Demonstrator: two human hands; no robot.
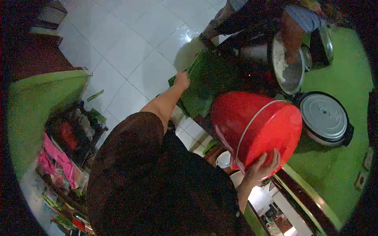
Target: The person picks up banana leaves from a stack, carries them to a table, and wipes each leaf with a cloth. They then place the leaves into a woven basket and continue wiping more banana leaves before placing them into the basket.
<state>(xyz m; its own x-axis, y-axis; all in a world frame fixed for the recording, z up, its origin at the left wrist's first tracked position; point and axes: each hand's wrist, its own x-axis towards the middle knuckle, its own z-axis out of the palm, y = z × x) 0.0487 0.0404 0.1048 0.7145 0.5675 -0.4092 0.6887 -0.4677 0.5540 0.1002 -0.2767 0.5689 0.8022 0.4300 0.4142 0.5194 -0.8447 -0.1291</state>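
My left hand is stretched out over the floor side, closed around the edge of a large dark green banana leaf. To the right stands a red plastic bucket with a red lid and a pale handle across it. My right hand rests on the near edge of that lid, fingers apart. Past the bucket is a large pot with white rice in it. A co-worker's arm reaches into the rice; the hand's grip is not clear.
A rice cooker with a grey lid sits on the green surface at right. A white bowl is below the bucket. Pink plastic bags and clutter lie at left. White tiles cover the floor, with leaf scraps.
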